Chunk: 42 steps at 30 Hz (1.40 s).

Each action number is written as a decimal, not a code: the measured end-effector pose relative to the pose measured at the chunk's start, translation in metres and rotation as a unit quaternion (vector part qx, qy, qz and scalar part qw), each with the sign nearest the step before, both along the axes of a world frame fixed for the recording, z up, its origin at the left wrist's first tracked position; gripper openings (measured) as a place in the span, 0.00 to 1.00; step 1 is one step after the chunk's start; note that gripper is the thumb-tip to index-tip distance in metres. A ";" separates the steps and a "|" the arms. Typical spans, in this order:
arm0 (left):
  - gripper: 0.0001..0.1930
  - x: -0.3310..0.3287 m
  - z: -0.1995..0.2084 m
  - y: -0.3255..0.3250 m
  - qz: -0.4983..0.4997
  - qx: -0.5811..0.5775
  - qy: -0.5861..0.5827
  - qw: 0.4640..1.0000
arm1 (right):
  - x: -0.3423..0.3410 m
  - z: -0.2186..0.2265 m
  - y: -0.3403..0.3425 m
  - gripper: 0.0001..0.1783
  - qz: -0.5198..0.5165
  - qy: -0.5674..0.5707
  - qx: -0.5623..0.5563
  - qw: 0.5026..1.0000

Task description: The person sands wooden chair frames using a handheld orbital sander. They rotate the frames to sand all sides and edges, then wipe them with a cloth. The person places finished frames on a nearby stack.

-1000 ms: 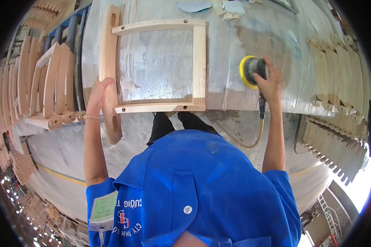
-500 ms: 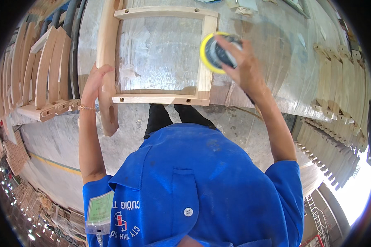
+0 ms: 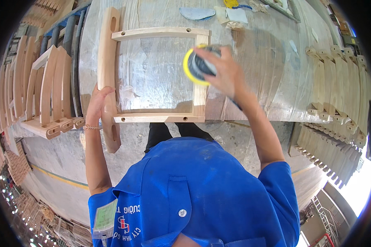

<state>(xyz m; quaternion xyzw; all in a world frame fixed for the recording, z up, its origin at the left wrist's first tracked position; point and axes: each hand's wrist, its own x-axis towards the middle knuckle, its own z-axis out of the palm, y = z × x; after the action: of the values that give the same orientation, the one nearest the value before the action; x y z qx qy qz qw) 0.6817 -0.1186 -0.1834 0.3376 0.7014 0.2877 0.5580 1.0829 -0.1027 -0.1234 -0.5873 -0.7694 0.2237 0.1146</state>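
Note:
A pale wooden frame (image 3: 160, 33) lies on the plastic-covered table (image 3: 251, 94), its long left post reaching past the near table edge. My left hand (image 3: 99, 101) is closed around that post, near its lower part. In my right hand (image 3: 226, 74) is a round sander (image 3: 203, 64) with a yellow rim, held from above with the fingers curled over it. The sander sits on the frame's right rail, in its upper part, and covers a stretch of it. Dark holes show in the far and near rails.
At the left, several curved wooden pieces (image 3: 47, 82) stand beside dark rails. Stacks of wooden parts (image 3: 338, 82) line the right side. A light blue pad (image 3: 197, 13), scraps of paper (image 3: 237, 15) and a yellow object (image 3: 231, 3) lie at the table's far side.
The view has shifted, so the frame and table appear lower. My right hand has carried the sander slightly along the right rail toward me. My left hand keeps its hold on the post.

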 end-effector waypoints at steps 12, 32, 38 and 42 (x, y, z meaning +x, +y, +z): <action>0.27 0.000 -0.003 -0.001 -0.012 0.017 -0.023 1.000 | -0.012 0.003 -0.007 0.43 0.012 0.050 -0.028 0.998; 0.37 0.025 0.006 -0.025 -0.046 0.071 -0.083 0.993 | -0.076 -0.008 0.124 0.36 0.008 0.097 0.137 0.986; 0.33 0.020 -0.002 -0.027 -0.057 0.102 -0.049 0.992 | -0.137 0.004 0.101 0.46 -0.041 0.138 0.052 0.988; 0.30 0.012 -0.012 -0.034 0.012 0.060 -0.155 0.986 | -0.194 -0.015 0.072 0.38 0.023 0.270 0.172 0.947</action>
<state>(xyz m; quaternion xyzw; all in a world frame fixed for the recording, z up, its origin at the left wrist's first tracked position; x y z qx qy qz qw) 0.6939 -0.1523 -0.1952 0.3135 0.5915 0.3851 0.6352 0.8888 -0.0311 -0.1386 -0.4584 -0.7497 0.2403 0.4123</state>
